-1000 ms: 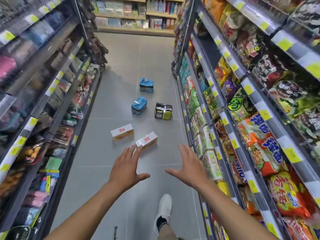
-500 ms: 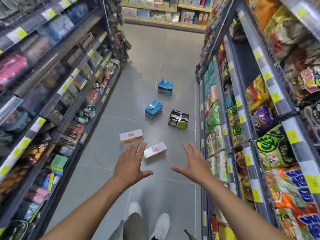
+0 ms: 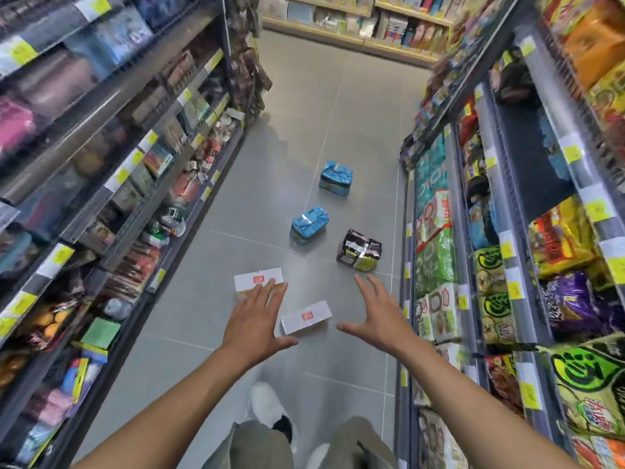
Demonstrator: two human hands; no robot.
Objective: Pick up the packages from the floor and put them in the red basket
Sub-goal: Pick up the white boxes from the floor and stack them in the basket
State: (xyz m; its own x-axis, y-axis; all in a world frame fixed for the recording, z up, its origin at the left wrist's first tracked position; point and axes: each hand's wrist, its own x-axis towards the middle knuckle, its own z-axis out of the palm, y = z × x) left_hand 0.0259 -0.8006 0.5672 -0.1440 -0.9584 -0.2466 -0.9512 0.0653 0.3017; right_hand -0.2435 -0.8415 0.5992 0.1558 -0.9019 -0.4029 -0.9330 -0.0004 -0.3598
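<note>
1. Floor (image 3: 304, 113) of the shop aisle: over the last second the person has walked forward along it. All five packages now show larger and lower in view, closer under the outstretched arms. By my reading the approach is nearly over and no pickup has begun, since every package still lies on the floor.
2. Shelves stand outside the left grip (image 3: 118, 164) and outside the right grip (image 3: 507, 198), both fully stocked. The red basket is nowhere in view, so its place relative to either grip cannot be told.
3. Far blue pack (image 3: 336, 177) and near blue pack (image 3: 309, 225) lie ahead of both grips, well apart from them. The dark pack (image 3: 360, 250) lies just ahead of the right grip's fingertips.
4. Near white box (image 3: 306, 316) now lies between the two grips, closer to the left thumb; a second ago it was beyond the fingertips. The far white box (image 3: 258, 280) is partly covered by the left grip's fingertips in this view. Whether they touch it cannot be told, though the hand looks to be above the floor.
5. Left grip (image 3: 257, 319) and right grip (image 3: 378, 316) are both spread wide, palms down, and hold nothing, as they did before. Flanking the near white box as they do, they make it the likely first pickup.
</note>
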